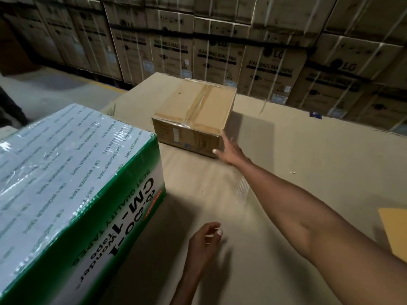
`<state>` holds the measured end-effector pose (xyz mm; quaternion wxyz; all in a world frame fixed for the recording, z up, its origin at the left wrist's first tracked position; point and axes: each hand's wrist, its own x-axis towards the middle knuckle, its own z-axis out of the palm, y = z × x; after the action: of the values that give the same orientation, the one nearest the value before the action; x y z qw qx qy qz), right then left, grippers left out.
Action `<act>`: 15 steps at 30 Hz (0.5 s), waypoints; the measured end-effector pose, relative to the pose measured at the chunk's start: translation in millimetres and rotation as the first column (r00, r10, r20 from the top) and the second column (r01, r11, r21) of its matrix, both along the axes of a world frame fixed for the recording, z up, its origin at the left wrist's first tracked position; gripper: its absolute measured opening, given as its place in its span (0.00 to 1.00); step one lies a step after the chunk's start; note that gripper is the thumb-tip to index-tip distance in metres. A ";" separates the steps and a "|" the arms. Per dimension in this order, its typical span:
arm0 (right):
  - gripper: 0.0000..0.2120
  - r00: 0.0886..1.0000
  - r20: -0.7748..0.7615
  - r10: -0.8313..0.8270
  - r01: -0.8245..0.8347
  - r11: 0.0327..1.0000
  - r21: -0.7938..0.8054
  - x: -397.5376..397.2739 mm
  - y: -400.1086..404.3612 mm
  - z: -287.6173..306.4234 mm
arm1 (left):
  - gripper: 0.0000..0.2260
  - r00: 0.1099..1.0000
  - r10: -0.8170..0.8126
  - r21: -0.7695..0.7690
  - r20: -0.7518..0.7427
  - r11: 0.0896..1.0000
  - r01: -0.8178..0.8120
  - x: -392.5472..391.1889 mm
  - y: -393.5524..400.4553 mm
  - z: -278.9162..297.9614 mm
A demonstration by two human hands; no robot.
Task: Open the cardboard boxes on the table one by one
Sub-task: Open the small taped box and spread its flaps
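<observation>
A small brown cardboard box (193,113) sits taped shut at the middle of the cardboard-covered table (308,161). My right hand (229,153) reaches out to the box's near right corner, fingers straight against its right side and thumb on its front face. A large green and white box (72,186), its top sealed with printed clear tape, stands at the near left. My left hand (203,241) hovers low over the table beside that box, fingers loosely curled and holding nothing.
Stacked washing-machine cartons (220,56) form a wall right behind the table. A yellow-brown sheet (394,230) lies at the table's right edge. Bare floor with a yellow line (66,89) shows at the far left.
</observation>
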<state>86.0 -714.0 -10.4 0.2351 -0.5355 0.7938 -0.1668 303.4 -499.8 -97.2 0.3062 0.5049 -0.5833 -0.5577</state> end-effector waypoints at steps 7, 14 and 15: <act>0.42 0.994 0.062 -0.089 0.095 0.990 -0.106 4.1 -63.8 -15.0 | 0.07 1.000 -0.014 0.001 -0.020 1.000 0.014 -0.4 -29.4 -7.8; 0.36 0.988 0.032 -0.149 0.152 0.955 -0.256 -4.0 -51.5 -35.1 | 0.05 0.998 -0.004 0.017 -0.065 1.000 0.005 -0.9 -44.7 -11.5; 0.36 0.988 0.027 -0.155 0.156 0.952 -0.265 -5.1 -44.0 -35.8 | 0.05 0.998 -0.001 0.001 -0.068 1.000 0.001 -1.7 -46.9 -8.6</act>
<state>80.8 -758.0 -46.3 0.1494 -0.4975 0.8033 -0.2912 301.7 -546.7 -105.8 0.3253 0.4857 -0.5726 -0.5748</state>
